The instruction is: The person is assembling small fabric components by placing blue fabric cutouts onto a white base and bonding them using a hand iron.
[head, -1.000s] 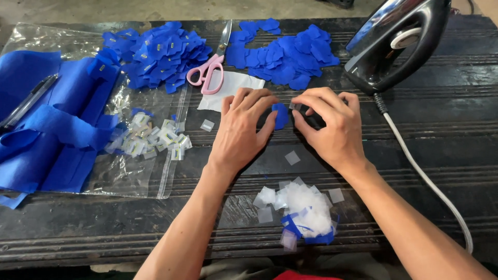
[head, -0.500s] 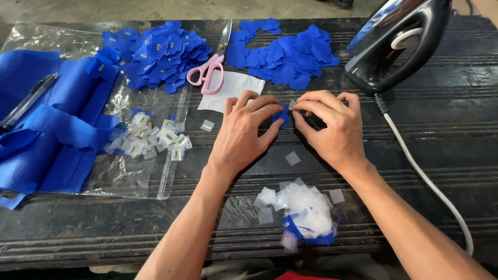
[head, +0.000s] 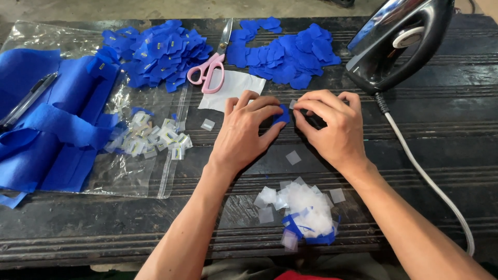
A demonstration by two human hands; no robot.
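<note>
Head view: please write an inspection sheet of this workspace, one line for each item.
Surface: dark, worn slatted table.
Job's things: small blue felt piece pinched between both hands; two piles of blue felt pieces.
Clutter: pink scissors, blue felt strips on clear plastic bag, small labels, white backing scraps.
Grippers: left hand and right hand both grip the felt piece.
Cables: white cord from black iron.
Surroundings: concrete floor beyond the table.
</note>
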